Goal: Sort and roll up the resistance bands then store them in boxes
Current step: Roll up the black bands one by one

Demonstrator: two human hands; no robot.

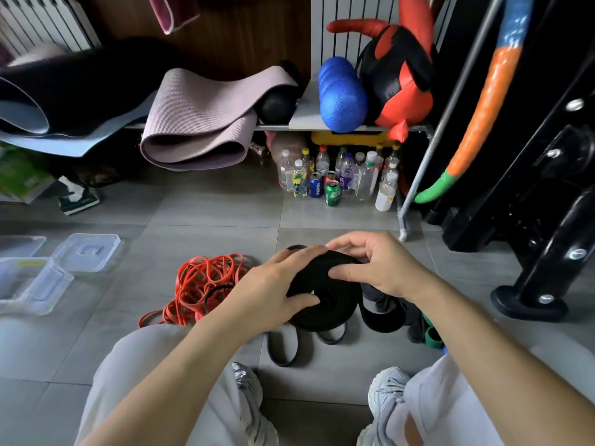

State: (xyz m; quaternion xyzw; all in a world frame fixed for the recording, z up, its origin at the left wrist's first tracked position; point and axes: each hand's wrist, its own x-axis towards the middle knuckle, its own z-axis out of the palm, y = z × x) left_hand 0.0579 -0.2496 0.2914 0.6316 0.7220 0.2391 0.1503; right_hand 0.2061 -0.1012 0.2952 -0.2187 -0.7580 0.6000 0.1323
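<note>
1. Nearest are the person's two knees in pale grey trousers (135, 365), with a grey left shoe (248, 391) and a grey right shoe (386, 391) planted on the grey tiled floor (209, 214).
2. Between the shoes and just beyond them, loose black loops (283, 349) lie flat on the tiles.
3. Above those loops both hands hold a black band roll (335, 304), a thick flat coil facing the camera.
4. The left hand (267, 291) grips the coil's left side, thumb lying on the face near the centre and fingers curved over the top edge.
5. The right hand (380, 268) pinches the coil's upper right part, thumb pressed on the face and fingers curled over the rim.
6. A free tail of band (380, 320) hangs in a loop from the coil's right side, beside small green rolls (433, 336) on the floor.
7. Left of the hands a tangled heap of red bands (199, 284) lies on the tiles.
8. Further left stands an open clear plastic box (32, 284), with a clear lid (87, 252) just behind it.
9. Further back, bottles and cans (341, 175) cluster under a low shelf (322, 127).
10. On the shelf rest a mauve mat (199, 123), a dark rolled mat (64, 91), a blue foam roller (341, 94) and a red and black bag (402, 78).
11. At the right stands a black machine frame (547, 220), with a coloured hoop (483, 107) leaning near it.
</note>
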